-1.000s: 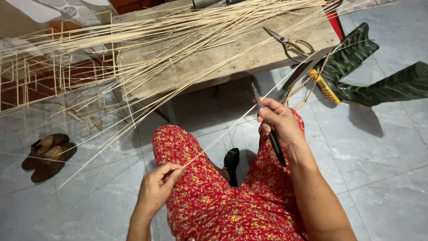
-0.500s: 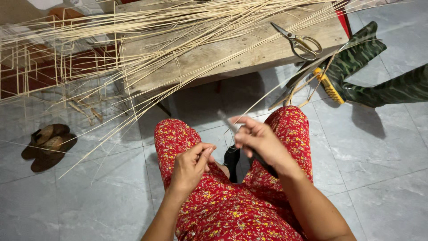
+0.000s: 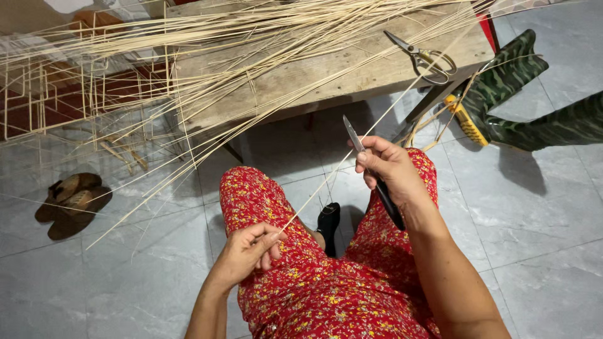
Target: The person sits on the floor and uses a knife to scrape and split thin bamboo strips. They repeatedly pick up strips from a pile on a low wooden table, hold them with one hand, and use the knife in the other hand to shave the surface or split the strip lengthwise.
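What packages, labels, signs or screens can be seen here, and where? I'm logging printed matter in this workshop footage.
None in view: no package, label, sign or screen.
Only work things show: thin bamboo strips on a wooden bench, scissors, a knife in the right hand, one strip pinched by the left hand.

Between the knees, bare grey floor [image 3: 295,188] leaves open room, crossed only by one thin strip [image 3: 339,166] slanting up toward the bench. Ahead, the wooden bench [image 3: 326,78] blocks the way, heaped with pale strips [image 3: 239,37] that spill over its left edge, scissors [image 3: 422,58] lying at its right end.
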